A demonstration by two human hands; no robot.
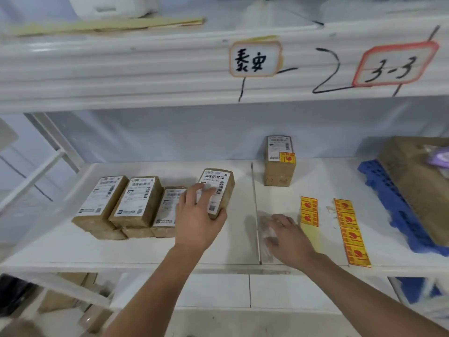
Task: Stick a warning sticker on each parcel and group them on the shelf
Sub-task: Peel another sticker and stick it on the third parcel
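Observation:
Several brown parcels with white shipping labels lie in a stacked row on the left half of the white shelf. My left hand grips the rightmost parcel, raised at a tilt. One parcel stands at the back of the right section and bears a yellow and red warning sticker. Two strips of the same stickers lie flat: a short strip and a longer strip. My right hand hovers blurred over the shelf just left of the short strip, fingers spread.
A thin clear divider splits the shelf. A blue plastic pallet carrying a large cardboard box fills the right end. The upper shelf edge carries handwritten labels. More boxes sit below.

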